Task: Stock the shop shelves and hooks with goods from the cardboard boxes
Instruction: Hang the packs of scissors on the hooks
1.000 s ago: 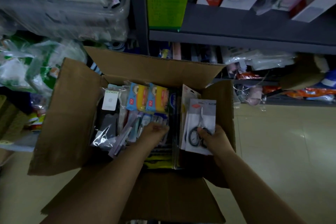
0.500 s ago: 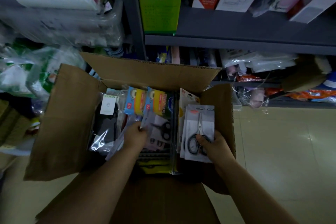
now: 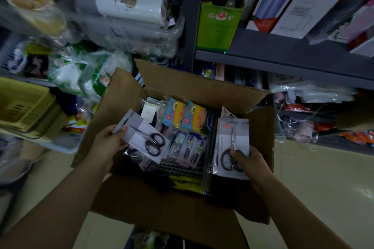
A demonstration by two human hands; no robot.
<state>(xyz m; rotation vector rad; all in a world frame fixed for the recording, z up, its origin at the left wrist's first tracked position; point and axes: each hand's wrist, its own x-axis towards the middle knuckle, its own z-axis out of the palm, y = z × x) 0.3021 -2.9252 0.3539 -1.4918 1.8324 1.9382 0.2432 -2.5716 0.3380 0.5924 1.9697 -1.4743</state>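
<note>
Down over the open cardboard box [image 3: 202,87], seen from the head camera, both hands are busy with carded scissors. Left hand [image 3: 108,144] pinches one scissors pack [image 3: 144,137] by its upper left end, thumb on the face and fingers curled behind, so the card hangs tilted over the box's left side with the black handles pointing away from the fingers toward the middle. Right hand [image 3: 250,162] grips a second scissors pack [image 3: 232,143] at its lower end, thumb laid across the black handle loops, the card standing nearly upright above the fingers against the box's right wall. Between the two sets of fingers, inside the box, lie blue and yellow packets [image 3: 187,116] and small clear-wrapped items [image 3: 189,145]. Beyond the fingertips, past the far flap, a grey metal shelf [image 3: 283,52] carries a green carton [image 3: 218,26] and tall boxed goods [image 3: 299,4].
</note>
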